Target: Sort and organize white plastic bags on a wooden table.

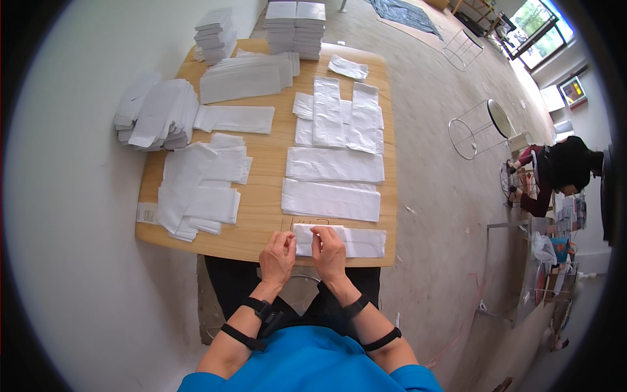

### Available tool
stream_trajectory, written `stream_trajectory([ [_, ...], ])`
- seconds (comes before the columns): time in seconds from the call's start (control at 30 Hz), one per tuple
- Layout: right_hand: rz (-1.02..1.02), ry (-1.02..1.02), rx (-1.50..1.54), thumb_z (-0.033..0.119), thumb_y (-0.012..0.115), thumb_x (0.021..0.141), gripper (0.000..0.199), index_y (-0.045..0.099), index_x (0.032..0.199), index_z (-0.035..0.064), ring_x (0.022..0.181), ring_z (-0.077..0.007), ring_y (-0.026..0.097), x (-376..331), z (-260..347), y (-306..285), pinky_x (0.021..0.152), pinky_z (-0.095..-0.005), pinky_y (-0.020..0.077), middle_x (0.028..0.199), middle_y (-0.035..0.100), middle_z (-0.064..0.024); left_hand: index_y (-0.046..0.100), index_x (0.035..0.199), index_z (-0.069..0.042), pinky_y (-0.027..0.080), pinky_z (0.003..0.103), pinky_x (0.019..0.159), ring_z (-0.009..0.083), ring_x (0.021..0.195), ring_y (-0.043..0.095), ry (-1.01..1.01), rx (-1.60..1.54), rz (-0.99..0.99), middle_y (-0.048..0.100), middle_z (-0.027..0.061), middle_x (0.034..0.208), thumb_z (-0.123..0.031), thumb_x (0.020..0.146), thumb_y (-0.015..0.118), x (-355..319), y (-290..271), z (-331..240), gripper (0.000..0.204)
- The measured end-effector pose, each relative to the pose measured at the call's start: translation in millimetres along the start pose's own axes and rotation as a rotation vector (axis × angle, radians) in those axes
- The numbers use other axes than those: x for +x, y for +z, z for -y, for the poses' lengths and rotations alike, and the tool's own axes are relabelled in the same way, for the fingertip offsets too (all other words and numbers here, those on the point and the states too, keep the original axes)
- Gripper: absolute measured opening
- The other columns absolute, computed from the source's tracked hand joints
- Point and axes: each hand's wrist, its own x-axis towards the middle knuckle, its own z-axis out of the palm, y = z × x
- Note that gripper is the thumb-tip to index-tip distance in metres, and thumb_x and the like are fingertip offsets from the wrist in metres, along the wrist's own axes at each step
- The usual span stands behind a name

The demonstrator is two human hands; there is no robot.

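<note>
Where both hands' fingers pinch a white paper bag, wooden table strewn with white stacks, concrete floor

Two hands, roughly ten paper stacks.

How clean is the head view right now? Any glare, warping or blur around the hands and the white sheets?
Head view: fisheye bends the wooden table edges, with a dark rim at the corners; the window at top right is blown out; light on the table is even and soft, but the white sheets show little detail; left hand and right hand are sharp on the folded sheet.
</note>
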Motion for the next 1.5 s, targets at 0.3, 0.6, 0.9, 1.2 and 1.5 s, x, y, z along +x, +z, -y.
stream_trajectory([
  [0.3, -0.140, -0.079, -0.009, -0.007, 0.052, 0.085, 0.024, 0.063, 0.106, -0.0001, 0.092, -0.0328, 0.065, -18.0, -33.9, -17.6, 0.081, -0.0371, 0.0520, 0.100, 0.066, -0.0185, 0.059, 0.120, -0.012, 0.051, 0.042, 0.072, 0.0333, 0.086, 0.061, 0.085, 0.154, 0.227, 0.056, 0.0089, 0.104, -0.009, 0.086, 0.060, 15.0, -1.5, 11.6, 0.035],
  [0.6, -0.046, 0.249, 0.341, -0.003, 0.053, 0.089, 0.018, 0.064, 0.104, -0.0029, 0.083, -0.0142, 0.067, -9.1, -44.8, -35.6, 0.075, -0.0271, 0.0532, 0.089, 0.069, -0.0093, 0.063, 0.107, 0.001, 0.051, 0.025, 0.062, 0.0094, 0.069, 0.062, -0.273, -0.543, 0.315, 0.067, 0.0058, 0.085, -0.014, 0.095, 0.058, 26.8, 8.0, 23.9, 0.020],
  [0.9, -0.033, 0.151, 0.176, -0.001, 0.059, 0.086, 0.015, 0.065, 0.100, -0.0023, 0.079, -0.0180, 0.067, -5.1, -36.5, -23.3, 0.072, -0.0273, 0.0528, 0.090, 0.069, -0.0126, 0.062, 0.099, 0.002, 0.054, 0.024, 0.068, 0.0120, 0.075, 0.066, -0.315, -0.465, 0.267, 0.066, 0.0059, 0.085, -0.014, 0.097, 0.055, 1.0, 8.0, 10.8, 0.018],
  [1.2, 0.212, -0.169, 0.036, -0.002, 0.054, 0.084, 0.023, 0.067, 0.102, 0.0024, 0.079, -0.0345, 0.064, 40.1, -12.9, 25.9, 0.074, -0.0392, 0.0508, 0.097, 0.068, -0.0179, 0.061, 0.090, 0.003, 0.052, 0.026, 0.067, 0.0123, 0.074, 0.066, -0.210, -0.227, 0.231, 0.068, 0.0073, 0.078, -0.012, 0.094, 0.054, -1.7, 14.6, 17.7, 0.017],
  [1.5, 0.026, -0.061, 0.164, 0.004, 0.062, 0.085, 0.012, 0.067, 0.096, 0.0025, 0.069, -0.0221, 0.063, 33.9, 3.2, 3.9, 0.057, -0.0313, 0.0475, 0.081, 0.066, -0.0131, 0.062, 0.089, 0.003, 0.052, 0.027, 0.069, 0.0146, 0.075, 0.069, -0.290, -0.396, 0.245, 0.069, 0.0091, 0.078, -0.014, 0.093, 0.056, 1.3, 12.4, 23.7, 0.018],
])
